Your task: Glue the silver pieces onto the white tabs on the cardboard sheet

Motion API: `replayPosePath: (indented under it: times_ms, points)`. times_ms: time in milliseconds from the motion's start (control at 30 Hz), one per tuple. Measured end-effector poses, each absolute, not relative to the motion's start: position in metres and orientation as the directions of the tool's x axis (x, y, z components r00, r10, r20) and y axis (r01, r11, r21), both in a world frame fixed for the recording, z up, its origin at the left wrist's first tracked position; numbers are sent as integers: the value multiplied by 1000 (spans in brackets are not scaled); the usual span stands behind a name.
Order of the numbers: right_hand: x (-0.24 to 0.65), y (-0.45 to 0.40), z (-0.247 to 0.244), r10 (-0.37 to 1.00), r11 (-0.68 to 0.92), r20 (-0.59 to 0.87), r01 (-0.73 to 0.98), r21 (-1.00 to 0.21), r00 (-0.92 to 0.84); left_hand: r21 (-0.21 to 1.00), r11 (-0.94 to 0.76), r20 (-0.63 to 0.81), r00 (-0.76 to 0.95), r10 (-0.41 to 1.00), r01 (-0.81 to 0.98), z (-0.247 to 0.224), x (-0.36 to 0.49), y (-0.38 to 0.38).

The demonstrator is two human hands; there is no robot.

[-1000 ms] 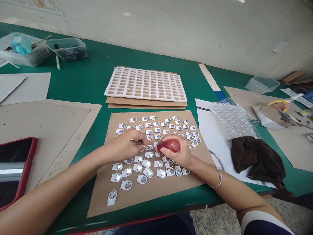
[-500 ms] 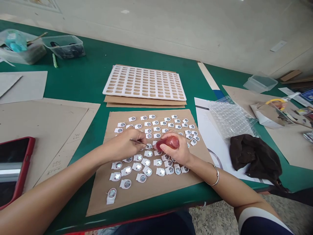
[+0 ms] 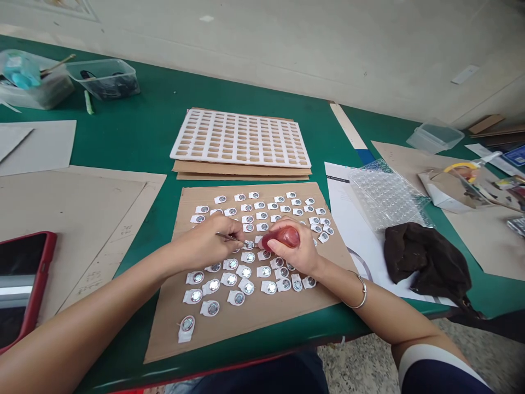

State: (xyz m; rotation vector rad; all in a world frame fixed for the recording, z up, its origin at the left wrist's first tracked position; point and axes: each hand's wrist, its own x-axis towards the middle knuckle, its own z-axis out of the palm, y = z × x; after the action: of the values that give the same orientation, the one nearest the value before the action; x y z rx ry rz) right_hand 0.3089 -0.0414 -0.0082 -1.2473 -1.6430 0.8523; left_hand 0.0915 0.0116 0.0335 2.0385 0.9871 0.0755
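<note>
Rows of small round silver-centred pieces with white tabs [image 3: 210,308] lie on a brown cardboard sheet [image 3: 172,334]. Over the middle of the sheet, my left hand [image 3: 211,238] pinches a thin metal tool [image 3: 226,236], perhaps tweezers, its tip beside one of the pieces [image 3: 248,245]. Wrapped in the fingers of my right hand [image 3: 301,249] is a reddish-brown squeeze bottle [image 3: 283,237], tilted with its narrow end toward that same piece. The two hands nearly meet, and my fingers hide some pieces beneath them. Whether anything leaves the bottle, I cannot tell.
Behind the sheet, a white tray with slots [image 3: 241,137] rests on stacked cardboard. A phone [image 3: 24,284] lies at left, a dark cloth [image 3: 426,260] and bubble wrap [image 3: 377,197] at right. Plastic boxes [image 3: 104,79] stand at the back left.
The view has shifted very slightly. Both hands stay in nearly the same place, still gripping the metal tool and the bottle.
</note>
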Motion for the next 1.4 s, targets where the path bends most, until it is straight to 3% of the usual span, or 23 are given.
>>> replayPosePath:
  times_ms: [1400]
  points:
    - [310,-40,-10,951,310,294,354,-882,-101,706,-329,-289,680,674,627,33,93,12]
